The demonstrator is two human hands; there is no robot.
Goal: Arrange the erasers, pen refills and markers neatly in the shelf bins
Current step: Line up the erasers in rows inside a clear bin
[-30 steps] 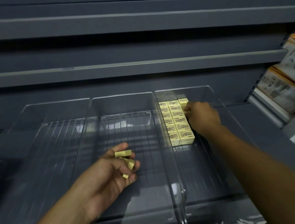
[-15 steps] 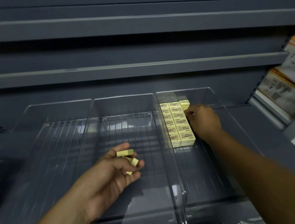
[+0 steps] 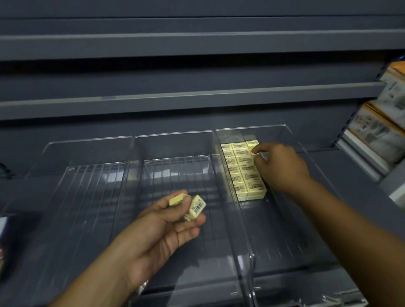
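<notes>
Dim, uneven light; glare on the clear bins [image 3: 243, 259]; blurred, wide-angle-bent left and right edges.

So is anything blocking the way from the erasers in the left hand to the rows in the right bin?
Only the clear wall between the middle and right bins, which they must clear. The right hand rests beside the eraser rows.

The left hand [image 3: 165, 226] is turning its erasers [image 3: 189, 205], now showing a barcode. The right hand [image 3: 280, 170] is drawing its fingertips [image 3: 257, 150] back along the eraser rows [image 3: 243, 169].
</notes>
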